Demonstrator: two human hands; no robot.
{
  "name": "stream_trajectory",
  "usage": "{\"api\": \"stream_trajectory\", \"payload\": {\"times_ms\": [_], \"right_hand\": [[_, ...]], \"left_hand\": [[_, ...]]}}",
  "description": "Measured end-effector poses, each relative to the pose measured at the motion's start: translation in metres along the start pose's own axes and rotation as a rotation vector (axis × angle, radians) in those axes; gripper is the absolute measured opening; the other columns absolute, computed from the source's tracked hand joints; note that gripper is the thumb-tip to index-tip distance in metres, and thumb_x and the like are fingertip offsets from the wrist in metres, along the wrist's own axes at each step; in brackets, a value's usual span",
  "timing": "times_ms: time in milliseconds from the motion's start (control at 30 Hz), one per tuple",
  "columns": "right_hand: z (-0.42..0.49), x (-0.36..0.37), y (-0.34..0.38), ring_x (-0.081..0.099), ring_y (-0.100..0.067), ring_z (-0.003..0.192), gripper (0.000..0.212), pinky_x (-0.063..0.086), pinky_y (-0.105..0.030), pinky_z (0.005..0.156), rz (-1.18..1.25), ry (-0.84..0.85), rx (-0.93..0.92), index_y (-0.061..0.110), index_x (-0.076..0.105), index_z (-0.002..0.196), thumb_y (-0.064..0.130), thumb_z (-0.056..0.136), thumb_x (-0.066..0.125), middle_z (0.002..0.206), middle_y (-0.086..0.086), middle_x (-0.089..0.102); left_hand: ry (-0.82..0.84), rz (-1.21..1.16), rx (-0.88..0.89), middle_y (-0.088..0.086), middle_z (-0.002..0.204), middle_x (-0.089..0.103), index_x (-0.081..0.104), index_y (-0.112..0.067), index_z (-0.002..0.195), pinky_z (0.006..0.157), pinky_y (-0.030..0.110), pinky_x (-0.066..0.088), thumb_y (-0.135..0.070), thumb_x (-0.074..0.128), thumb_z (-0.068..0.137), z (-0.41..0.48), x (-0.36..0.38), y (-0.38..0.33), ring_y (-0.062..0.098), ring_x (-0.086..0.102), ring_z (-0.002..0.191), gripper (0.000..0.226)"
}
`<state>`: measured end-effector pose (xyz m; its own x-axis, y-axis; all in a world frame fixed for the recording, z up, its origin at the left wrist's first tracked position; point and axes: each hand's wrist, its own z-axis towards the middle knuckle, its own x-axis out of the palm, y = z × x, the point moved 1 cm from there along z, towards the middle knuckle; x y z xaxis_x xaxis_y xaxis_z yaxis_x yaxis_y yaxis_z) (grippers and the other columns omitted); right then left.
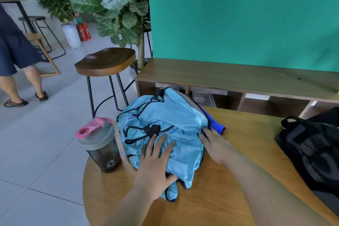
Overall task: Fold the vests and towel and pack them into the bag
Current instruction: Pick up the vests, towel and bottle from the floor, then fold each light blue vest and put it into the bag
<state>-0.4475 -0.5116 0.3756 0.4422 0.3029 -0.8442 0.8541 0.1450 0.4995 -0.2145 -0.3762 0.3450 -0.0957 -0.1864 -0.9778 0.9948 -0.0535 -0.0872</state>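
1. Vests (165, 115): crumpled light-blue heap with dark trim, centre of frame, on the round table (211, 198). Not yet folded.
2. Left hand (156, 163): flat on the near part of the heap, fingers spread, pressing. Grip released.
3. Right hand (218, 145): straight fingers touch the heap's right edge. Grip released, and it holds nothing that I can see.
4. Darker blue cloth (215, 124) pokes out from under the heap's right side. Towel or vest, cannot tell.
5. Bag (311, 152): black, right edge of frame, well apart from the heap.
6. Bottle (100, 145) stands just left of the heap.
7. Handling, judged: thin, slick mesh, light and limp, so it will slide and bunch. Take hold at the trimmed hem or shoulder straps and smooth flat before folding.
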Motion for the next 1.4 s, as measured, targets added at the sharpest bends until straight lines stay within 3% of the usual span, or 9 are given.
{"api": "stream_trajectory", "payload": {"times_ms": [267, 400, 533, 633, 733, 833, 1000, 1133, 1400], "right_hand": [[0.035, -0.001, 0.022, 0.024, -0.035, 0.151, 0.044, 0.03, -0.057, 0.12, -0.19, -0.104, 0.27, 0.027, 0.045, 0.145, 0.048, 0.109, 0.032, 0.161, -0.008, 0.031], [-0.005, 0.021, 0.063, 0.023, -0.037, 0.153, 0.05, 0.029, -0.055, 0.124, -0.13, -0.595, 0.036, 0.021, 0.044, 0.148, 0.033, 0.102, 0.057, 0.164, -0.013, 0.026], [-0.028, 0.042, 0.1, 0.005, -0.025, 0.161, 0.076, 0.017, -0.047, 0.131, -0.031, -0.381, -0.307, 0.031, 0.006, 0.167, 0.045, 0.105, 0.049, 0.174, 0.001, 0.006], [-0.022, 0.036, 0.107, 0.03, -0.026, 0.147, 0.076, 0.035, -0.046, 0.12, -0.034, -0.292, -0.195, 0.027, 0.013, 0.166, 0.059, 0.104, 0.044, 0.159, 0.0, 0.036], [-0.017, 0.021, 0.1, 0.056, -0.026, 0.118, 0.041, 0.048, -0.044, 0.098, -0.013, -0.301, -0.082, 0.027, 0.06, 0.126, 0.059, 0.102, 0.05, 0.119, 0.001, 0.063], [-0.025, 0.004, 0.09, 0.062, -0.018, 0.079, 0.032, 0.049, -0.036, 0.073, 0.146, -0.305, -0.068, 0.029, 0.057, 0.082, 0.057, 0.092, 0.069, 0.075, 0.009, 0.058], [-0.06, -0.035, 0.076, 0.056, -0.012, 0.086, 0.032, 0.047, -0.029, 0.072, 0.317, -0.278, -0.191, 0.027, 0.061, 0.076, 0.043, 0.078, 0.089, 0.088, 0.008, 0.057], [-0.092, -0.079, 0.071, 0.051, -0.009, 0.063, 0.024, 0.043, -0.023, 0.056, 0.552, -0.339, -0.145, 0.017, 0.061, 0.091, 0.039, 0.101, 0.066, 0.08, 0.001, 0.061], [-0.148, -0.129, 0.067, 0.044, -0.02, 0.072, 0.034, 0.039, -0.035, 0.065, 0.918, -0.612, 0.029, 0.016, 0.059, 0.116, 0.04, 0.111, 0.036, 0.081, -0.005, 0.051]], "left_hand": [[-0.064, -0.087, -0.001, -0.014, 0.173, -0.003, 0.017, -0.046, 0.161, 0.13, 0.051, 0.011, -0.081, 0.057, 0.081, -0.003, -0.002, 0.002, 0.016, -0.015, 0.161, 0.096], [-0.075, -0.124, -0.013, -0.011, 0.174, 0.001, 0.02, -0.039, 0.162, 0.13, 0.053, 0.018, -0.078, 0.049, 0.084, -0.005, -0.003, 0.001, 0.017, -0.011, 0.161, 0.091], [-0.066, -0.128, -0.023, -0.005, 0.174, 0.011, 0.025, -0.03, 0.164, 0.127, 0.056, 0.025, -0.073, 0.049, 0.085, -0.007, -0.005, -0.001, 0.021, 0.0, 0.162, 0.093], [-0.106, -0.098, -0.008, 0.001, 0.169, 0.026, 0.04, -0.024, 0.159, 0.127, 0.056, 0.023, -0.072, 0.06, 0.084, -0.008, -0.006, -0.002, 0.026, 0.013, 0.161, 0.091], [-0.131, -0.06, 0.008, 0.006, 0.164, 0.034, 0.047, -0.024, 0.152, 0.128, 0.057, 0.021, -0.071, 0.067, 0.081, -0.008, -0.007, -0.004, 0.031, 0.022, 0.158, 0.087], [-0.109, -0.012, 0.002, 0.009, 0.161, 0.038, 0.045, -0.024, 0.151, 0.128, 0.056, 0.023, -0.067, 0.079, 0.074, -0.01, -0.009, -0.006, 0.035, 0.028, 0.155, 0.094], [-0.106, 0.093, 0.048, 0.017, 0.147, 0.048, 0.051, -0.017, 0.145, 0.124, 0.056, 0.028, -0.054, 0.097, 0.058, -0.014, -0.017, -0.016, 0.041, 0.041, 0.142, 0.105], [-0.098, 0.104, 0.106, 0.012, 0.151, 0.043, 0.046, -0.02, 0.149, 0.125, 0.052, 0.026, -0.07, 0.081, 0.07, -0.02, -0.029, -0.02, 0.038, 0.034, 0.146, 0.1], [0.056, -0.052, 0.144, 0.001, 0.166, 0.009, 0.009, -0.034, 0.164, 0.131, 0.046, 0.008, -0.066, 0.074, 0.076, -0.034, -0.078, -0.048, 0.03, 0.002, 0.158, 0.114]]}}
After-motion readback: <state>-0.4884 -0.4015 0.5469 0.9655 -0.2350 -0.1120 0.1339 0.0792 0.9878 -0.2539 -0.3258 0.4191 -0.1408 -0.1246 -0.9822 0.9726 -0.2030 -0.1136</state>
